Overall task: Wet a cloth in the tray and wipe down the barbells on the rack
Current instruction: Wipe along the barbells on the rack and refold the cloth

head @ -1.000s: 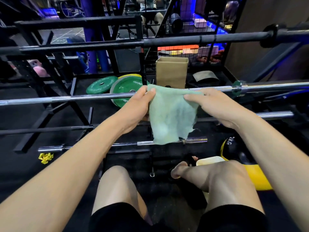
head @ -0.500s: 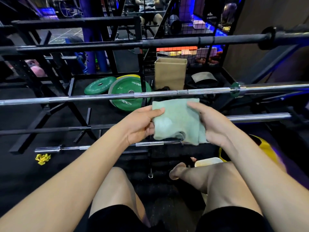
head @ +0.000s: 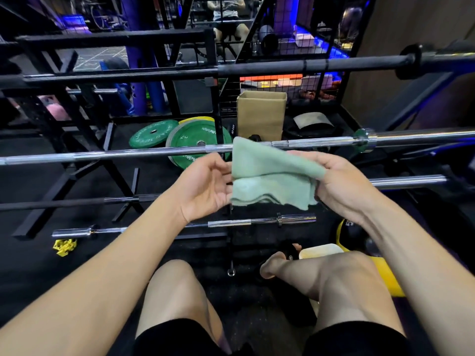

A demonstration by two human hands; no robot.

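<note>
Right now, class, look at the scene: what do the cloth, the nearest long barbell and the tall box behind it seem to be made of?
Cloth: soft pale green fabric, probably microfibre or terry; it folds and droops, with a fuzzy edge.
Barbell: metal, likely chromed steel; bright and reflective, with duller bands that may be knurling.
Box: brown corrugated cardboard by its look; matte, with creased upright flaps.

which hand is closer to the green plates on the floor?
Left. The left hand sits just below and right of the green plates; the right hand, pinching the cloth, is further right.
</note>
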